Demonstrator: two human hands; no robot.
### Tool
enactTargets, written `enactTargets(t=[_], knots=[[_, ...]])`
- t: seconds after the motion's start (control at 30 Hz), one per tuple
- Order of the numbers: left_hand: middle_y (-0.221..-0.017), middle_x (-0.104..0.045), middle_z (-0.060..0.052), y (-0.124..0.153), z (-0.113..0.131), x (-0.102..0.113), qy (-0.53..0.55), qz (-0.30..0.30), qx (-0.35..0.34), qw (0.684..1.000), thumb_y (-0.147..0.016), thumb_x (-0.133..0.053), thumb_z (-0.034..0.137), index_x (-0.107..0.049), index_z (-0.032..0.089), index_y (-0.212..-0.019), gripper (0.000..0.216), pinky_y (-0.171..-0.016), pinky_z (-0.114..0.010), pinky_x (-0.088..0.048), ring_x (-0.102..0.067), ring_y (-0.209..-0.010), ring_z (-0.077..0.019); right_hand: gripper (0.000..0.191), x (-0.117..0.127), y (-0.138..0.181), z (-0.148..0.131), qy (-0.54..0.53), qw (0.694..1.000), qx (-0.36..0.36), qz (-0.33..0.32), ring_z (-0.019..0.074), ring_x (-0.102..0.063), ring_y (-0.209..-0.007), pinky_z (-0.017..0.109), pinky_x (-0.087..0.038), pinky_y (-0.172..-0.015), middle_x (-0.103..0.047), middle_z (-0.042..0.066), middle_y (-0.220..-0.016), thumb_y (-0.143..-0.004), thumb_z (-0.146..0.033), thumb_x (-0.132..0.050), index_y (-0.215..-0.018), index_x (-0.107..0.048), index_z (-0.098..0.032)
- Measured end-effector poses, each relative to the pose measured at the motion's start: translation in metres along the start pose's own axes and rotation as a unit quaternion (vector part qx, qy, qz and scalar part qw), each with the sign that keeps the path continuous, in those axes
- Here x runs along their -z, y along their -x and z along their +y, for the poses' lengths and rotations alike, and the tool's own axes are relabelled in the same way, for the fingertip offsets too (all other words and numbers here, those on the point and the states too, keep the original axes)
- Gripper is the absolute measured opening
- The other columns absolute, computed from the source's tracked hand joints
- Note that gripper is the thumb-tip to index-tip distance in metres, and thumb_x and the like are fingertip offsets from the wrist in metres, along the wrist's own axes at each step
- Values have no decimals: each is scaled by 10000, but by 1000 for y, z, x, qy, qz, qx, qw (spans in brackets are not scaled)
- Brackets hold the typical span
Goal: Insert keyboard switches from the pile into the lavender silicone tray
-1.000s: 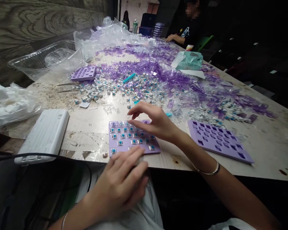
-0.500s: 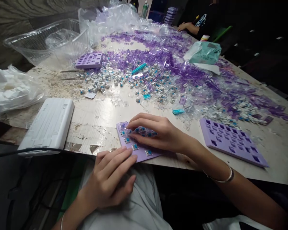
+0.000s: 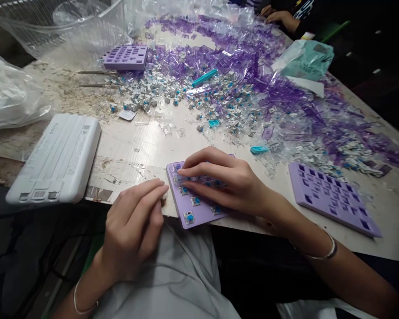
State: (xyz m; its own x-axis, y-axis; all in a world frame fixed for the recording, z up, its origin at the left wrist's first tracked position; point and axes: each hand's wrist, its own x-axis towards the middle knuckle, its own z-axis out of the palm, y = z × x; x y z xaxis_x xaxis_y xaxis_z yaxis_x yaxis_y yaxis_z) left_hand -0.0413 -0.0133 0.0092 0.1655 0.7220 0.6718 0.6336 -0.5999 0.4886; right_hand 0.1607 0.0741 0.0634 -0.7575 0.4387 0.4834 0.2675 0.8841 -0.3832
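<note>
On the table's front edge lies a purple keyboard plate (image 3: 202,215), fitted with blue-stemmed switches (image 3: 189,217) and some clear keycaps. Over its upper part is my right hand (image 3: 229,179), thumb and forefinger closing on a clear keycap (image 3: 177,178) at the left end of a row; the palm hides much of the plate. My left hand (image 3: 136,221) is off the plate, just left of its edge. Its fingers are pressed together, and anything between them is hidden.
A second purple plate (image 3: 332,199) lies at right, another (image 3: 125,58) at back left near tweezers (image 3: 98,85). Loose switches (image 3: 232,110) and purple keycaps (image 3: 199,55) cover the middle and back. A white power bank (image 3: 58,155) lies left. A co-worker's hands (image 3: 279,17) are at the far end.
My left hand has come off the plate toward the left, and its fingers have drawn together. A lower-left switch now shows. The right hand stays over the plate; the view has tilted down.
</note>
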Motion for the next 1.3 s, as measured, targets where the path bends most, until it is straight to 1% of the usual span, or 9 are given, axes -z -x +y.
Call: enactTargets(t=[0.1,0.33,0.47,0.63,0.77,0.97,1.1,1.23,1.3], knots=[[-1174,-641,-96,-7,3,1,-30,-28,18,999,-892,-465,38,-578,121,-1207,345,-922,-314,-488,-606,-1079,-182,105,-1,0,-2,20,1000,8,1,162,-606,-915,309,-548,-780,-629,96,-962,-919,-134,-571,-1009,-625,-133],[-1302,-610,-137,-15,1,2,-72,-79,-50,993,-882,-464,49,-506,58,-1310,430,-977,-300,-446,-576,-1168,-182,152,-2,0,-5,75,997,25,-13,192,-600,-893,350,-548,-739,-621,97,-987,-933,-143,-525,-1053,-606,-191],[-1292,-618,-171,-15,-5,0,-95,-78,-90,988,-888,-472,62,-512,33,-1305,420,-951,-307,-457,-590,-1171,-188,184,0,2,-6,113,992,53,-34,218,-589,-877,391,-549,-730,-626,110,-970,-921,-136,-512,-1078,-596,-179],[-1289,-620,-184,-14,-7,-2,-115,-86,-119,982,-890,-495,71,-498,18,-1314,428,-949,-313,-457,-582,-1200,-183,145,-2,1,-8,126,988,78,-37,211,-562,-792,378,-549,-677,-621,94,-841,-922,-109,-476,-960,-604,-164],[-1298,-618,-167,-14,-6,-1,-144,-86,-127,978,-899,-469,62,-494,34,-1319,421,-963,-328,-441,-606,-1174,-171,169,-5,-3,-8,117,988,93,-38,204,-553,-767,361,-535,-660,-614,93,-806,-934,-92,-447,-899,-604,-146],[-1333,-591,-132,-10,-4,0,-168,-83,-127,974,-908,-442,73,-441,82,-1377,469,-983,-331,-422,-625,-1157,-174,229,-4,-7,-8,111,986,114,-52,185,-516,-721,345,-502,-643,-627,71,-799,-962,-106,-408,-827,-580,-173],[-1301,-614,-147,-10,-3,-1,-173,-78,-131,973,-907,-447,62,-468,64,-1349,442,-967,-338,-409,-639,-1135,-171,225,-3,-9,-7,92,988,101,-71,181,-522,-741,331,-491,-672,-622,79,-798,-963,-104,-404,-831,-579,-154],[-1309,-616,-107,-9,-6,1,-158,-51,-130,978,-902,-446,48,-364,140,-1442,553,-943,-337,-412,-651,-1112,-173,215,-4,-10,-9,110,987,86,-79,169,-514,-732,320,-456,-687,-623,68,-789,-968,-116,-410,-840,-582,-136],[-1330,-604,-92,-9,-11,2,-145,-56,-142,978,-905,-441,62,-327,172,-1468,585,-939,-330,-415,-645,-1123,-175,200,-6,-9,-8,130,984,88,-78,162,-527,-740,319,-450,-720,-630,66,-803,-965,-144,-437,-840,-592,-129]])
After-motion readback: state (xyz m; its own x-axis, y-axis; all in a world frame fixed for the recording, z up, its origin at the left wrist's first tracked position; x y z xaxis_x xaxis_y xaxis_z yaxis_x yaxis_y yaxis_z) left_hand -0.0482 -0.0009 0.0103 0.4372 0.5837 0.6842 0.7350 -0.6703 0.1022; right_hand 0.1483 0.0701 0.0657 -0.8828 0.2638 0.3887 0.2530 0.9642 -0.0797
